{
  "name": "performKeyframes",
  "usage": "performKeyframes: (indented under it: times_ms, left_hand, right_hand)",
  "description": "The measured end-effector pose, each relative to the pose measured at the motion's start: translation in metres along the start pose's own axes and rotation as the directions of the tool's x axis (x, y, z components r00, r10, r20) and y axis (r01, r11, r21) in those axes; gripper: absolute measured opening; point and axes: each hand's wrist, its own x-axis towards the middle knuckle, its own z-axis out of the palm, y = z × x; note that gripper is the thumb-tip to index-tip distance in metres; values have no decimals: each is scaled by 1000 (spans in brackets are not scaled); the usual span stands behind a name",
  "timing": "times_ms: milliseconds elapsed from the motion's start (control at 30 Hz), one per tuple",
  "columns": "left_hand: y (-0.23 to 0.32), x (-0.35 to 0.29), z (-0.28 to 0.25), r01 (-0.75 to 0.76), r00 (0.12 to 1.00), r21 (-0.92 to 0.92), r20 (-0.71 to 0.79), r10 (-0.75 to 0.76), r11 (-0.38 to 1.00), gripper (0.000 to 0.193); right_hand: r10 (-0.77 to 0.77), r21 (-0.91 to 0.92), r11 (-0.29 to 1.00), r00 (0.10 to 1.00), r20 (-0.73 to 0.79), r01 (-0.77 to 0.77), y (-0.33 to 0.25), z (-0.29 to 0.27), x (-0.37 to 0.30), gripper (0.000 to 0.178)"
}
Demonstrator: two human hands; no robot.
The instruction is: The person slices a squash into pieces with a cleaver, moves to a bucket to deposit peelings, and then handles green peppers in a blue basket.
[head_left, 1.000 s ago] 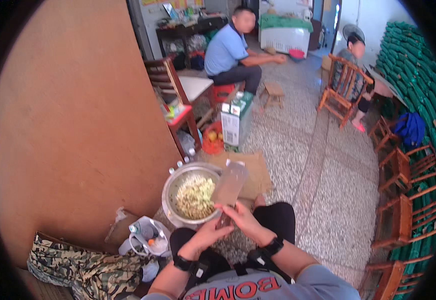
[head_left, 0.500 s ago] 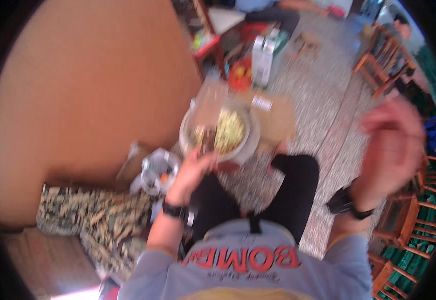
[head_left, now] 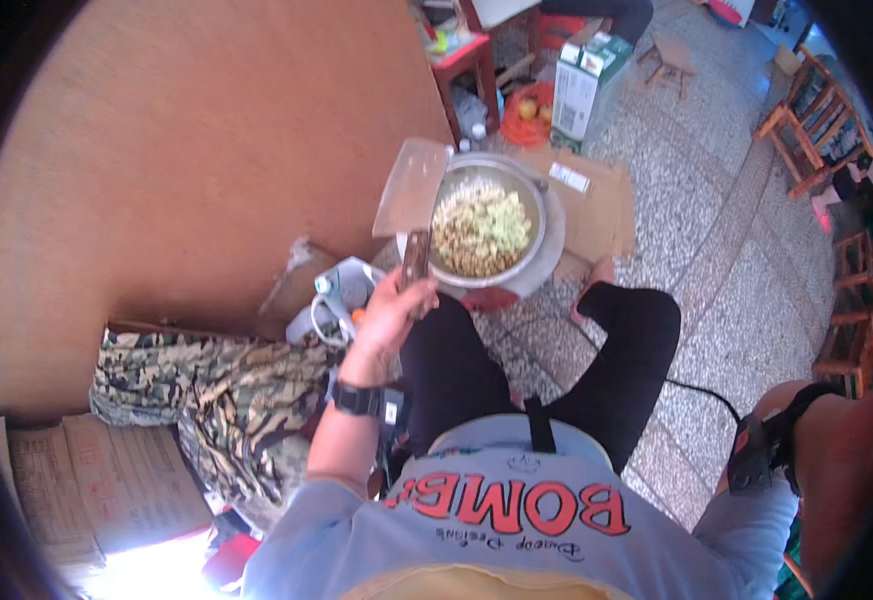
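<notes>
My left hand [head_left: 396,312] is wrapped round the dark wooden handle of a cleaver [head_left: 413,190], its broad pale blade pointing up and away from me. The blade overlaps the left rim of a metal basin [head_left: 536,232] in the view; I cannot tell whether they touch. Inside the basin lie chopped pieces [head_left: 484,228], pale green on top and brownish nearer me. My right hand [head_left: 856,470] is raised close at the lower right edge, dark and cut off, with its fingers not clear. Both wrists wear black bands.
Under the basin is a round pale base [head_left: 548,262], beside flat cardboard [head_left: 601,210]. A brown panel [head_left: 226,150] rises on the left, above camouflage cloth [head_left: 246,400] and a plastic bag [head_left: 351,285]. Farther off are a carton [head_left: 581,95], an orange basket with fruit [head_left: 526,125] and wooden chairs [head_left: 801,140].
My right hand has swung down and toward me, to the lower right edge. My left hand still grips the cleaver, whose blade now sits more to the basin's left. The view has shifted.
</notes>
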Motion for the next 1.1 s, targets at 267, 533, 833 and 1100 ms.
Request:
performKeyframes:
  times_ms: [267,533,833,1100]
  left_hand:
    - [1,2,-3,-5,1000,28,1,5,1000,14]
    - [11,-24,3,42,983,-4,-181,-42,999,23]
    - [-11,12,7,53,998,-10,-29,-54,999,16]
    - [6,6,11,-29,999,13,-32,29,999,13]
  right_hand:
    - [-15,-14,1000,1000,-14,15,1,-7,5,27]
    - [133,-4,991,991,30,-133,30,-6,-17,31]
    - [130,-124,984,991,17,-127,28,-10,-26,36]
    - [19,-65,998,997,-72,-24,4,-9,2,40]
